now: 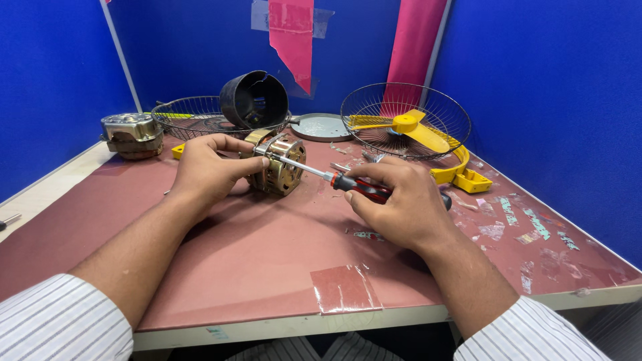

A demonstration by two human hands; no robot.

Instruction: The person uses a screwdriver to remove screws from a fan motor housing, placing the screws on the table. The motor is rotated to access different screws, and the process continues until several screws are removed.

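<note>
A small brass-coloured motor (275, 162) is lying on the reddish table top (267, 254), near the middle and a little to the far side. It is grasped by the left hand (210, 167), whose fingers are wrapped around its left side. A screwdriver (334, 178) with a red and black handle is clenched in the right hand (401, 204), just to the right of the motor. Its metal shaft is pointed to the left, and the tip is placed against the top of the motor, close to the left fingertips.

Farther away, a wire fan guard (406, 120) is seen on the right, with a yellow fan blade (409, 127) inside it and a yellow base part (465, 175) beside it. On the far left, a second wire guard (194, 115) is placed, with a black cylindrical cover (254, 100) resting on it. Another motor (132, 135) is standing at the far left edge. A round grey plate (321, 127) is lying between the two guards.
</note>
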